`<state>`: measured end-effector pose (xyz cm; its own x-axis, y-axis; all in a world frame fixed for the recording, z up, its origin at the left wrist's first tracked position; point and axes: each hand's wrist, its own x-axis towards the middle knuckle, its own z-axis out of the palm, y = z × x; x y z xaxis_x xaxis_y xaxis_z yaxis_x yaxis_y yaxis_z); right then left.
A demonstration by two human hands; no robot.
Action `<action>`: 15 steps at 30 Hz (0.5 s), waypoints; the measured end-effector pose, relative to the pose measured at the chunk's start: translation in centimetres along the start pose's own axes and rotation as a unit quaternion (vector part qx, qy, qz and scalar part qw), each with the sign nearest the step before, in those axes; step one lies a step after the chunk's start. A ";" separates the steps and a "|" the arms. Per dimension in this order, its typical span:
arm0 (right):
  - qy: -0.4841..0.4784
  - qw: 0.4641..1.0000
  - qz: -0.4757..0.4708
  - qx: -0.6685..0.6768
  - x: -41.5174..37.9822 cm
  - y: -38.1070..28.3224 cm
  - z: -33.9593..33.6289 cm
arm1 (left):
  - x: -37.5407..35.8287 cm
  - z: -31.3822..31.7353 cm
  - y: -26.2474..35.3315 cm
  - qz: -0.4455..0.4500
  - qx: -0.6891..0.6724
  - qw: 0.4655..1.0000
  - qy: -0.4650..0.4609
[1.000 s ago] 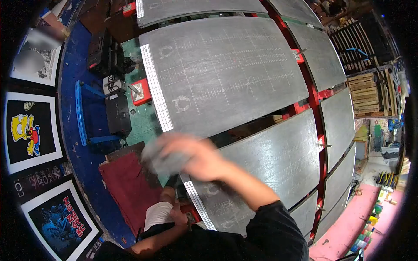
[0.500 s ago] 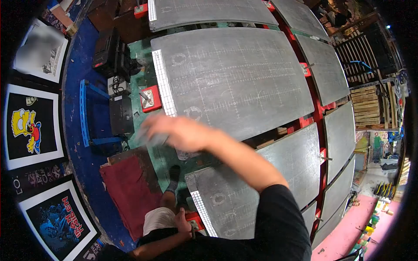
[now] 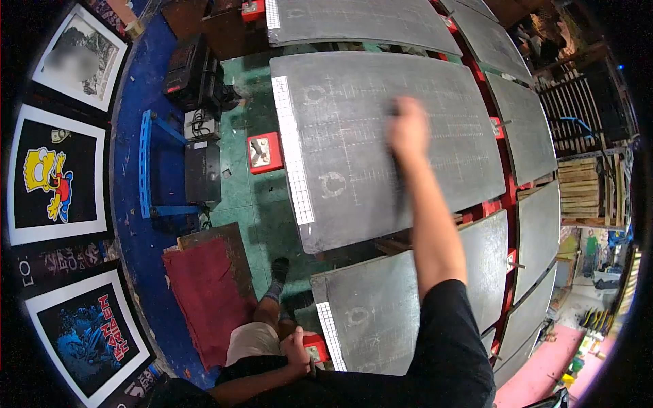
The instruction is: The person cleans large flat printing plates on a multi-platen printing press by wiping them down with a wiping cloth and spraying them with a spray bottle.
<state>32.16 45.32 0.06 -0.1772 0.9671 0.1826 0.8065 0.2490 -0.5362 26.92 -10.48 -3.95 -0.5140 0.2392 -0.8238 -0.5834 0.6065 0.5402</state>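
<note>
My right hand (image 3: 410, 129) is over the middle of a large dark grey board (image 3: 367, 204) with pale ruled lines and ring marks. It is blurred and looks closed, with a dark patch at its left side. What it holds, if anything, I cannot make out. My left hand (image 3: 296, 350) is low in front of my body, fingers curled, beside a red block with a metal plate (image 3: 315, 349). Its grip is too small to read. A white gridded strip (image 3: 294, 153) runs along the board's left edge.
Similar grey boards (image 3: 364, 20) lie beyond, and another (image 3: 367, 306) is nearer me. A red frame (image 3: 500, 197) runs between rows. At left are a maroon cloth (image 3: 204, 292), a blue metal frame (image 3: 145, 163) and framed prints (image 3: 58, 173). My foot (image 3: 279, 270) is on green floor.
My right hand has swung from beyond the board's left edge to over its middle. The view has shifted, so the boards appear further right. My left hand stays low near the red block.
</note>
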 end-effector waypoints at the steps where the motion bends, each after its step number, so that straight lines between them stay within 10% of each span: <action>1: -0.087 0.984 -0.141 0.067 -1.8 -3.7 3.3 | 0.8 -0.7 -0.5 -0.063 -0.037 0.996 -0.051; 3: -0.370 0.836 -0.294 0.278 -5.8 -12.7 3.9 | 2.3 -0.8 -2.3 -0.004 -0.005 0.998 -0.058; 5: -0.326 0.832 -0.328 0.307 -8.4 -14.1 3.3 | 1.7 -1.3 -3.0 0.218 0.062 0.973 -0.051; 7: -0.346 0.823 -0.192 0.407 -11.7 -11.5 -0.1 | 2.2 -1.3 -2.3 0.098 0.017 0.993 -0.067; 8: -0.330 0.822 -0.134 0.445 -13.6 -9.6 -1.7 | 2.1 -1.4 -2.2 -0.036 -0.022 0.996 -0.081; 11: -0.250 0.795 0.148 0.533 -20.8 -1.9 -7.8 | 1.3 -0.8 -0.9 -0.035 -0.033 0.995 -0.093; 15: 0.060 0.934 0.209 0.282 -31.6 11.8 -19.3 | 2.1 -0.9 -1.8 -0.008 -0.043 0.995 -0.094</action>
<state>58.15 16.64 3.89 0.1801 0.9814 -0.0671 0.3598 -0.1292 -0.9240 26.35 -11.73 -6.53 -0.3816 0.3728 -0.8458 -0.6464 0.5465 0.5325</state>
